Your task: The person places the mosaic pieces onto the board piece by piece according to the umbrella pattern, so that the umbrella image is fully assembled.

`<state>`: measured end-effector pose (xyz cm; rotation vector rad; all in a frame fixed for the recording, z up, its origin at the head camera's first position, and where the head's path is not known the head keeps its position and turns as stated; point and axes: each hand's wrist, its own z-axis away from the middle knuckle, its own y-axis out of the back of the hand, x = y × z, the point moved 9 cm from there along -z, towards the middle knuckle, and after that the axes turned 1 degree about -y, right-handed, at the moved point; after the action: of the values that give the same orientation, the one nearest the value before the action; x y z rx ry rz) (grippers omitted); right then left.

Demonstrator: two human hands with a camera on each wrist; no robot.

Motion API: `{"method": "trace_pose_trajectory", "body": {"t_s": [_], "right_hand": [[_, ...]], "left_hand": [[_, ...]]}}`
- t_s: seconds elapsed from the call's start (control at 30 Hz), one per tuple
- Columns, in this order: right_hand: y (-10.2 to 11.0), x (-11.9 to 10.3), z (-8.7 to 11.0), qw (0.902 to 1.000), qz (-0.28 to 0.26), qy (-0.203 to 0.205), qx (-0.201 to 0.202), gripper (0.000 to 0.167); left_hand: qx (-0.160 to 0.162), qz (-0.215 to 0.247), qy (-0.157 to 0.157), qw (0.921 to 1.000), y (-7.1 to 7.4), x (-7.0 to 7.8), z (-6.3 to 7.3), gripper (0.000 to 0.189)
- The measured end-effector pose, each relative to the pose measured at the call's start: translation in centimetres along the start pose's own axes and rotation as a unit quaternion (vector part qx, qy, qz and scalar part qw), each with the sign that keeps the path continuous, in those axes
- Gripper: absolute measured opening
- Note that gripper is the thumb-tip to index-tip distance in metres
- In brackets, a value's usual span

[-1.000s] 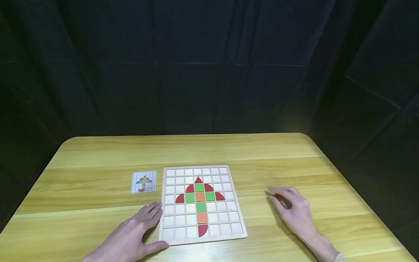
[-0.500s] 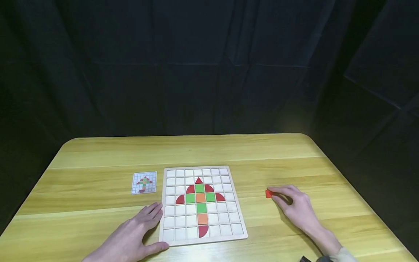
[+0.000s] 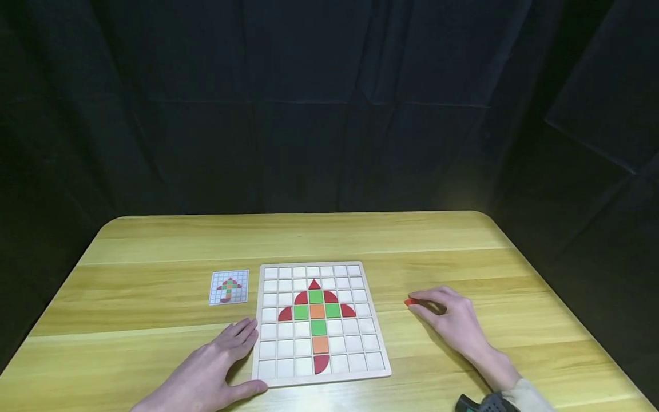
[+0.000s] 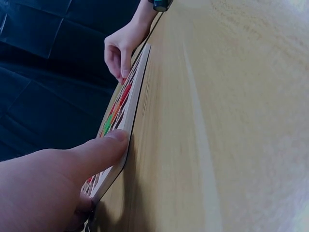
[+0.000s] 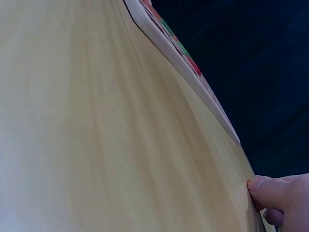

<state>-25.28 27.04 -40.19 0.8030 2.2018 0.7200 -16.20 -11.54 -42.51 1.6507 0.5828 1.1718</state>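
A small red piece point(image 3: 409, 301) is pinched between the thumb and index finger of my right hand point(image 3: 450, 320), to the right of the board. Most of the piece is hidden by the fingertips. My left hand point(image 3: 218, 360) lies at the left edge of the square grid board point(image 3: 378, 343), its thumb on the near left corner and its fingers straight along the side. Red, green and orange pieces form an arrow-like figure on the board, with a red triangle point(image 3: 314, 284) at the top and a red quarter circle point(image 3: 321, 364) at the bottom.
A small printed card point(image 3: 229, 287) with a similar coloured figure lies left of the board. Everything rests on a wooden table point(image 3: 154, 246), and a dark curtain point(image 3: 309, 114) hangs behind it. A black device point(image 3: 486, 403) sits at the right wrist.
The red piece has come into view at my right fingertips, and the right hand has shifted slightly left toward the board with it. My left hand stays at the board's edge.
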Motion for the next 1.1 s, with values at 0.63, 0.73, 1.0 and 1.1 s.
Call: {"method": "trace_pose_trajectory", "body": {"t_s": [0.63, 0.73, 1.0, 1.1], "right_hand": [[-6.5, -16.2, 0.6, 0.9753, -0.164, 0.148, 0.009, 0.024], [-7.5, -18.3, 1.1, 0.9679, -0.168, 0.187, 0.004, 0.023], [-9.0, -20.3, 1.7, 0.9644, -0.13, 0.229, -0.017, 0.024], [-9.0, -20.4, 1.9, 0.9619, -0.125, 0.242, -0.015, 0.026]], "left_hand": [[-0.009, 0.006, 0.003, 0.9999, -0.1, 0.0, -0.1, 0.1], [-0.001, 0.002, -0.002, 1.0, -0.1, 0.1, -0.1, 0.099], [0.005, 0.003, -0.002, 1.0, 0.1, 0.1, -0.1, 0.098], [0.001, 0.005, 0.0, 1.0, 0.0, 0.1, 0.0, 0.099]]}}
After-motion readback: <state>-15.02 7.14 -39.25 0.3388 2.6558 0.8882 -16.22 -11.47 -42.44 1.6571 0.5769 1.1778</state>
